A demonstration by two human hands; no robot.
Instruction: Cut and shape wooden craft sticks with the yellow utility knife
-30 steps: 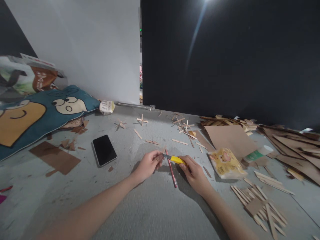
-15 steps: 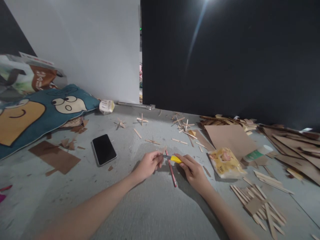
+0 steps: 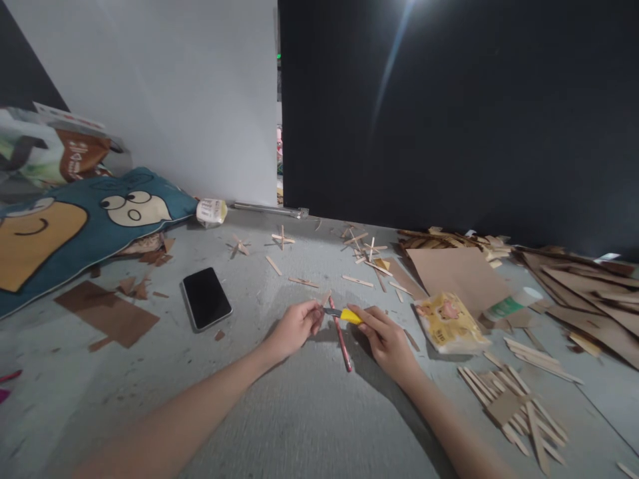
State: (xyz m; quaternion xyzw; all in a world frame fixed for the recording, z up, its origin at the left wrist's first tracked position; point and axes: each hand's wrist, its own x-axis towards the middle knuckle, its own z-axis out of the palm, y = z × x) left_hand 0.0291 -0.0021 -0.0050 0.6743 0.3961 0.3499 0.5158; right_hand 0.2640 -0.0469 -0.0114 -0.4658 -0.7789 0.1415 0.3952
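My right hand (image 3: 383,336) is closed around the yellow handle of a utility knife (image 3: 351,316), whose blade points left toward my other hand. My left hand (image 3: 301,326) pinches a small wooden stick (image 3: 326,297), its tip poking up past the fingers; the blade lies against or very near it. Most of that stick is hidden by the fingers. Beneath the knife, a red pencil (image 3: 344,349) lies lengthwise on the grey table (image 3: 279,426). Loose wooden sticks (image 3: 357,281) are scattered just beyond my hands.
A phone (image 3: 206,298) lies to the left, near brown cardboard (image 3: 107,314) and a blue cushion (image 3: 100,229). On the right are a yellow tissue pack (image 3: 450,324), a glue stick (image 3: 513,304), a pile of sticks (image 3: 514,409) and cardboard sheets (image 3: 456,276). Small stick crosses (image 3: 283,237) stand farther back.
Both hands keep nearly the same pose, with the knife still at the stick. The whole view has shifted very slightly.
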